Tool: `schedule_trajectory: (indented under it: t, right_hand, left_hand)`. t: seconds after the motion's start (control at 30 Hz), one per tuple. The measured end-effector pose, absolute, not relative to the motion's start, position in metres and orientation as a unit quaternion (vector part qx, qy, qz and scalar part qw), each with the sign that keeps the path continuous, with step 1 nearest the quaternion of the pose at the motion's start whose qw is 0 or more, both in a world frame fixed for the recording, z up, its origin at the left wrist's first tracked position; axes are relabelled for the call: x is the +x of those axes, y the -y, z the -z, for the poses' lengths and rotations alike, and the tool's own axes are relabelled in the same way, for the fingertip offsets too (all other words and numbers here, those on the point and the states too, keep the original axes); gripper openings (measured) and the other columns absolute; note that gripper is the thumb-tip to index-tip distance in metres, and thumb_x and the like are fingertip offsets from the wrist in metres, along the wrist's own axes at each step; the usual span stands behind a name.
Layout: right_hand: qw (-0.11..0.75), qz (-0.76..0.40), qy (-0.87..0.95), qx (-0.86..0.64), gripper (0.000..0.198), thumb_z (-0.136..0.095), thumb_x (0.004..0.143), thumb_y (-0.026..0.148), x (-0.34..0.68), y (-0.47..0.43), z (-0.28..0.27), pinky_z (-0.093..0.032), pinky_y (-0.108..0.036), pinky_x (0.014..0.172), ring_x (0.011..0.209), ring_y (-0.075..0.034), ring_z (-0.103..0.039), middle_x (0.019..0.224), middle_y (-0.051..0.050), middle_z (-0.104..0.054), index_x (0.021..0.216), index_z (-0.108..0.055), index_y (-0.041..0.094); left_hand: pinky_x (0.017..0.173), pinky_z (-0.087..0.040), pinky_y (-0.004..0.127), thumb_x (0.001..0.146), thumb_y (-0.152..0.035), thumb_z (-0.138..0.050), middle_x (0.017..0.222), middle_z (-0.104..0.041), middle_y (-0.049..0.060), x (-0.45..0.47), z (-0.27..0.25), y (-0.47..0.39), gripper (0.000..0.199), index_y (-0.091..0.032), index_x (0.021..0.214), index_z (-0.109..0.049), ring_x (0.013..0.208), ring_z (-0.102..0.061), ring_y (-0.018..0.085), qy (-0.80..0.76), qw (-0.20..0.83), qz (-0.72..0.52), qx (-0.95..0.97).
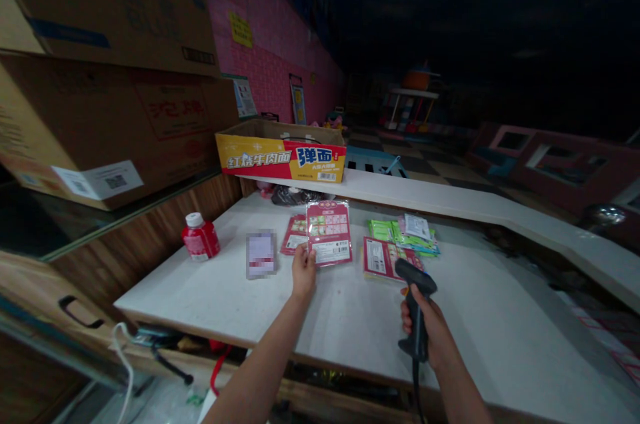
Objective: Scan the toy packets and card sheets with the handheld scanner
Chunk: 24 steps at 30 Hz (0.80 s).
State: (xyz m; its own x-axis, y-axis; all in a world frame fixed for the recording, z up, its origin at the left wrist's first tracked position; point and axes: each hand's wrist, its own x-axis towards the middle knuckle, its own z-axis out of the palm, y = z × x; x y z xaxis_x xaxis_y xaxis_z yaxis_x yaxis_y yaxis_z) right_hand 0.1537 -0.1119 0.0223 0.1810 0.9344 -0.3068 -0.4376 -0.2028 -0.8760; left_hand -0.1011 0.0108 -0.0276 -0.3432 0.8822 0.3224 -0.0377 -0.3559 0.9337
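Observation:
My left hand (304, 271) pinches the lower left corner of a flat red packet (329, 231) with small pictures and a white barcode label, held tilted up over the white table (340, 317). Behind it, partly covered, lies a similar red packet (294, 235). My right hand (425, 317) is wrapped around the handle of a black barcode scanner (416, 297), its cable hanging down toward me. Just beyond the scanner rests a stack of red packets (383, 257). Several green packets (383, 230) are piled behind that stack.
A red bottle with a white cap (201, 237) and a blurred-out rectangular item (261, 255) are on the table's left. An open noodle carton (280, 156) sits on the raised back ledge (440, 194). Large cardboard boxes (115, 124) are stacked at left.

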Motion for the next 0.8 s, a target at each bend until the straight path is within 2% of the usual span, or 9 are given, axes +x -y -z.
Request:
schedule_trajectory:
  t: [0.1, 0.23, 0.33, 0.47, 0.63, 0.8]
  right_hand:
    - [0.617, -0.616, 0.185, -0.454, 0.044, -0.077, 0.066, 0.052, 0.187, 0.117, -0.014, -0.036, -0.017, 0.036, 0.04, -0.007, -0.044, 0.053, 0.006, -0.052, 0.086, -0.056, 0.019]
    - [0.669, -0.621, 0.122, -0.391, 0.039, -0.079, 0.066, 0.046, 0.219, 0.125, -0.002, -0.036, -0.015, 0.037, 0.041, -0.005, -0.042, 0.055, 0.007, -0.047, 0.079, -0.054, 0.019]
    - [0.703, -0.632, 0.097, -0.311, 0.039, -0.08, 0.065, 0.043, 0.23, 0.131, 0.005, -0.035, -0.012, 0.037, 0.042, -0.004, -0.041, 0.056, 0.008, -0.042, 0.077, -0.053, 0.018]
    - [0.731, -0.633, 0.082, -0.242, 0.036, -0.079, 0.067, 0.039, 0.234, 0.135, 0.008, -0.036, -0.011, 0.038, 0.043, -0.003, -0.04, 0.059, 0.009, -0.039, 0.08, -0.053, 0.019]
    - [0.742, -0.636, 0.049, -0.207, 0.032, -0.078, 0.07, 0.035, 0.235, 0.134, 0.007, -0.036, -0.01, 0.039, 0.044, -0.002, -0.039, 0.06, 0.009, -0.04, 0.079, -0.052, 0.018]
    - [0.741, -0.64, 0.034, -0.2, 0.031, -0.077, 0.071, 0.035, 0.235, 0.134, 0.007, -0.036, -0.011, 0.039, 0.045, -0.003, -0.039, 0.059, 0.009, -0.04, 0.081, -0.053, 0.018]
  left_hand:
    - [0.078, -0.053, 0.034, 0.074, -0.05, -0.063, 0.09, -0.069, 0.004, -0.1, 0.022, -0.008, 0.041, -0.021, 0.098, -0.048, 0.081, -0.067, 0.018, -0.441, 0.377, -0.698, 0.419]
    - [0.073, -0.055, 0.032, 0.066, -0.054, -0.071, 0.088, -0.07, 0.004, -0.1, 0.008, -0.003, 0.052, -0.02, 0.1, -0.051, 0.076, -0.068, 0.018, -0.415, 0.446, -0.687, 0.395]
    - [0.07, -0.056, 0.032, 0.06, -0.046, -0.079, 0.09, -0.071, 0.003, -0.096, -0.006, 0.0, 0.059, -0.021, 0.106, -0.052, 0.076, -0.069, 0.017, -0.386, 0.515, -0.658, 0.39]
    - [0.077, -0.057, 0.034, 0.054, -0.032, -0.084, 0.098, -0.071, 0.003, -0.081, -0.029, -0.007, 0.063, -0.022, 0.109, -0.055, 0.083, -0.069, 0.017, -0.348, 0.561, -0.634, 0.403]
    - [0.071, -0.057, 0.03, 0.056, -0.036, -0.082, 0.083, -0.072, 0.002, -0.052, -0.044, -0.03, 0.043, -0.016, 0.088, -0.062, 0.072, -0.068, 0.015, -0.356, 0.576, -0.647, 0.35]
    - [0.057, -0.053, 0.03, 0.056, -0.053, -0.077, 0.061, -0.068, 0.002, -0.026, -0.028, -0.052, 0.045, -0.014, 0.072, -0.061, 0.055, -0.064, 0.017, -0.416, 0.563, -0.634, 0.33]
